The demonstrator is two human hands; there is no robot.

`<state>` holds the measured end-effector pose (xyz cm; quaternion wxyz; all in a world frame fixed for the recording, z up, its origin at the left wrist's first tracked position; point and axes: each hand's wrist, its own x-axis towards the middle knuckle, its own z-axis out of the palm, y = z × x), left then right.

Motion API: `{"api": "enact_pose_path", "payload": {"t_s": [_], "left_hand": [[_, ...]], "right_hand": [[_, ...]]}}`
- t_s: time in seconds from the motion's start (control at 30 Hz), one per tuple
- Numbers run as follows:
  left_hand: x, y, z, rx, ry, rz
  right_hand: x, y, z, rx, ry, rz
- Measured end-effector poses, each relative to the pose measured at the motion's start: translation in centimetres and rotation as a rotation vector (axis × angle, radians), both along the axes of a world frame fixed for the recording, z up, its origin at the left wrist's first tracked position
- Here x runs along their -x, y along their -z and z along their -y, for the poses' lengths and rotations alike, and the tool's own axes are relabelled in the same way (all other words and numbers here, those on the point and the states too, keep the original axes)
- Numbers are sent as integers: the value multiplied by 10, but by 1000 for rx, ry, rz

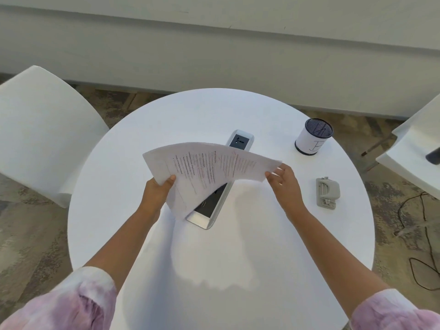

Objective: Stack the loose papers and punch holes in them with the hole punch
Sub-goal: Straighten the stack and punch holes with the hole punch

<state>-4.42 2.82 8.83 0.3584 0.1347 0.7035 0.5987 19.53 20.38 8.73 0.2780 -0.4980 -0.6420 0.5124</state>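
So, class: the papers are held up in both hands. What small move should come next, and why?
Probably lower the papers onto the table and tap the edges even: left hand and right hand hold them fanned in the air, the hole punch untouched.

Both forearms are bare below loose sleeves [71, 303] of pink-and-white mottled fabric, gathered near the elbows.

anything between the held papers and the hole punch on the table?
Nothing visible. The papers are held above the table by the left hand and right hand. The hole punch lies to the right of the right hand, with only bare table between. The pen cup stands farther back, off that path.
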Motion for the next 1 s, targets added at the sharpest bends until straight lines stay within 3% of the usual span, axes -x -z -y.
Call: {"api": "enact_pose_path", "payload": {"t_s": [0.13,0.27,0.37,0.43,0.57,0.67,0.8,0.9,1.0], "left_hand": [[-3,4,1,-16,27,105],[-12,8,1,-118,-52,258],[-24,12,0,-176,-55,342],[-33,14,-1,-205,-51,387],[-47,20,2,-220,-34,494],[-49,25,6,-222,73,492],[-39,24,8,-267,-48,468],[-23,20,10,-230,-63,386],[-8,9,7,-123,45,236]], "right_hand": [[2,4,7,134,102,-50],[11,14,21,356,67,-5],[20,18,32,617,-19,-183],[26,16,33,684,-31,-299],[35,6,33,580,4,-386],[33,1,32,434,4,-313],[24,-4,25,206,-49,-156],[17,-8,19,105,-94,-98],[10,-10,15,39,-136,-54]]}}
